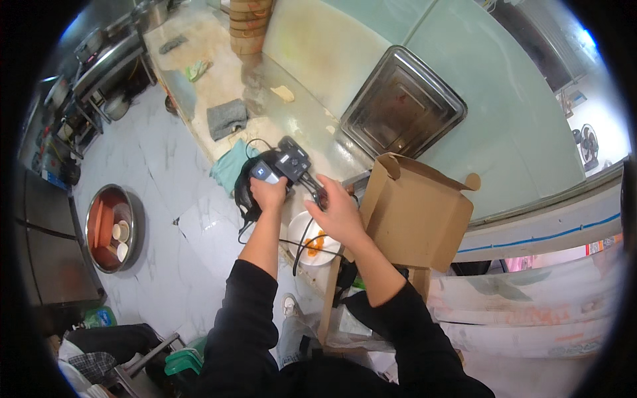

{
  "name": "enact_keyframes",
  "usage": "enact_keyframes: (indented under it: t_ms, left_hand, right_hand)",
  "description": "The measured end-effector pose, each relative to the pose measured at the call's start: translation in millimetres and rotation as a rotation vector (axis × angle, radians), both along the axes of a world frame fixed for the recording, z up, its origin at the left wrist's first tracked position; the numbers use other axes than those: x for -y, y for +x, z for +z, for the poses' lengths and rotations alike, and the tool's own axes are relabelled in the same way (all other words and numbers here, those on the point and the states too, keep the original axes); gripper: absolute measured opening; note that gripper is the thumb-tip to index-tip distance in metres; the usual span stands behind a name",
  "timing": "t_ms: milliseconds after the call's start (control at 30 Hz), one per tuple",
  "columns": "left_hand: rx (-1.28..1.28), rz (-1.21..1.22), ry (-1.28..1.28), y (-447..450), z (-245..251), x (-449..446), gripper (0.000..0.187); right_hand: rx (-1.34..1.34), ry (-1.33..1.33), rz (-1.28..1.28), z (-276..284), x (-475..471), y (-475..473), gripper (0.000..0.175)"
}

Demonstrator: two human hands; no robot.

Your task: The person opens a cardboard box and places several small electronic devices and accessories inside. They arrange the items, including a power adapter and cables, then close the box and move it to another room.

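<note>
My left hand grips a small grey device with a lit screen, thumb on its near edge. Just beyond it lies a black box-shaped electronic unit with black cables running from it. A black pouch or strap bundle sits beside my left hand. My right hand is at the cables, thumb and forefinger apart; whether it grips them is hidden. Beneath the cables is a white plate with orange food pieces. An opened cardboard box stands right of my right hand.
A teal cloth and a folded grey cloth lie on the worktop. A metal tray leans at the wall; stacked bamboo steamers stand at the back. A metal basin holding several items is on the floor.
</note>
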State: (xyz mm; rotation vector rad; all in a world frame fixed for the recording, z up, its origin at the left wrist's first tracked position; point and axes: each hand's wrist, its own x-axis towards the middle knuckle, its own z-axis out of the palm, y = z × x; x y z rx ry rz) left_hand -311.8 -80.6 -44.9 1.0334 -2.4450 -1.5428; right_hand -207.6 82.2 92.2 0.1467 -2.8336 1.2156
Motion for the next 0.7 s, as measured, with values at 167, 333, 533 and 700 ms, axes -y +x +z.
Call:
enact_keyframes:
  t_ms: [167,333,533,700]
  left_hand:
    - [-0.097,-0.009,0.062,0,-13,10,0.097]
    - [-0.04,-0.02,0.248,9,-11,23,0.099]
    - [-0.311,-0.126,0.522,33,31,40,0.077]
    - [-0.458,-0.164,0.926,102,124,37,0.074]
  right_hand:
    - [0.08,0.341,-0.034,-53,46,-92,0.096]
    - [0.12,0.372,-0.111,-78,59,-110,0.102]
    - [0.007,0.148,-0.123,-28,50,-86,0.096]
    - [-0.115,-0.219,-0.064,54,8,-2,0.094]
